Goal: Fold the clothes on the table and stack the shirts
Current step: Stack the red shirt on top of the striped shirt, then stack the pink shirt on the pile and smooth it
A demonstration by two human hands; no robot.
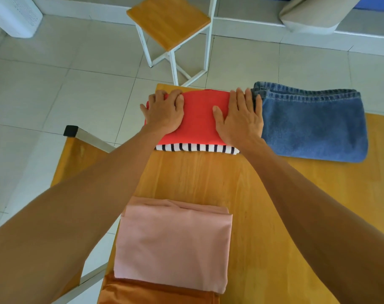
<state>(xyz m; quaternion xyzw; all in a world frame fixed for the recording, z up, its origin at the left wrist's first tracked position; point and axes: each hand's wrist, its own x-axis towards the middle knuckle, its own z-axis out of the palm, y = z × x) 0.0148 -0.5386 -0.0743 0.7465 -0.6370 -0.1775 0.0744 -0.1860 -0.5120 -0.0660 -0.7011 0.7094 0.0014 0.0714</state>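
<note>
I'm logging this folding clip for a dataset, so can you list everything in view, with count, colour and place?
red shirt: one, red, folded, far end of table, on the striped shirt
striped shirt: one, white with dark stripes, under the red one
jeans: one, blue denim, folded, right of the stack
pink garment: one, folded, near end
orange cloth: one, partly under the pink garment
table: one, wood
stool: one, wood seat, white frame, on the floor beyond
left hand: flat on red shirt
right hand: flat on red shirt
</note>
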